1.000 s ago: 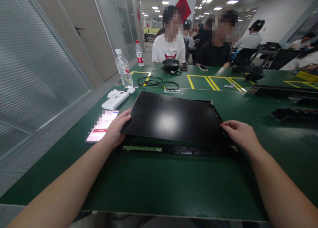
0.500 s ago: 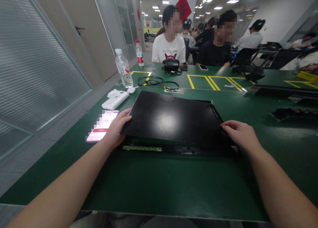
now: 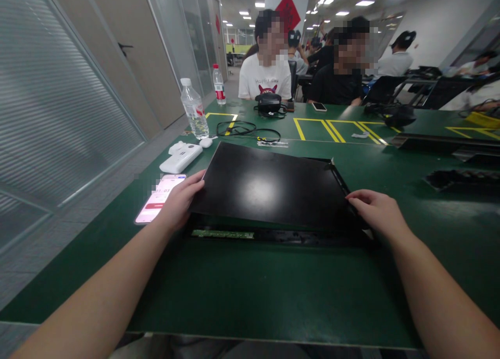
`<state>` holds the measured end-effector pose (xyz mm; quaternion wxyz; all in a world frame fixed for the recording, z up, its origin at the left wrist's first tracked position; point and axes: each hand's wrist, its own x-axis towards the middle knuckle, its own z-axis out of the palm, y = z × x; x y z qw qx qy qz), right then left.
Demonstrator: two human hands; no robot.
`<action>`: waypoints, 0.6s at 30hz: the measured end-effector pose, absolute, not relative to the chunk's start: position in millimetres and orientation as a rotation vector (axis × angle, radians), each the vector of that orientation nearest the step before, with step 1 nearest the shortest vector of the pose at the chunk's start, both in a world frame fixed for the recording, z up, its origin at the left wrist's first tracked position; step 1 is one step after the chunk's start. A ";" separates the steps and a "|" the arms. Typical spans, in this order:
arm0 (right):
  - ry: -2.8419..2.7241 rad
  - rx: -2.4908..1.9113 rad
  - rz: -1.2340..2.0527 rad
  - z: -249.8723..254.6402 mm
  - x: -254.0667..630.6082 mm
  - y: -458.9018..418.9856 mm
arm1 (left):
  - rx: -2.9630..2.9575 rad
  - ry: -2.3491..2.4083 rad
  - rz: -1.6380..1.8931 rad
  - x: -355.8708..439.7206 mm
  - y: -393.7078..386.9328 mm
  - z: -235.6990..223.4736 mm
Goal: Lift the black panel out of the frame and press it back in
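Note:
A glossy black display panel (image 3: 250, 184) lies tilted over a black frame (image 3: 312, 237), its left side raised. Along the frame's near edge a green circuit board strip (image 3: 222, 234) is exposed. My left hand (image 3: 183, 200) is closed around the panel's left edge, thumb on top and the other fingers mostly hidden beneath. At the right edge, my right hand (image 3: 371, 208) pinches with thumb and forefinger. The frame's right side runs close by there, and I cannot tell whether those fingertips touch it too.
Left of the panel are a lit phone (image 3: 160, 197), a white device (image 3: 181, 158) and a water bottle (image 3: 194, 109). A black cable (image 3: 238, 130) lies beyond. Dark metal parts (image 3: 461, 179) rest at the right. Two people sit across the green table (image 3: 273, 296).
My left thumb has shifted very slightly left along the panel's edge. The panel and my right hand look almost unmoved.

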<state>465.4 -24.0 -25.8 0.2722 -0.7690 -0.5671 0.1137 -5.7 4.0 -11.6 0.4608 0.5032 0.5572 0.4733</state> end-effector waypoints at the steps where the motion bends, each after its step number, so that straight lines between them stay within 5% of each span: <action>1: -1.525 -2.064 0.310 -26.5 465.9 -23.7 | 1.268 1.381 1.163 -7.9 4.9 -13.6; 18: -1.451 -2.075 0.375 -28.9 470.2 -20.2 | 1.693 1.630 1.034 -24.4 11.4 -29.4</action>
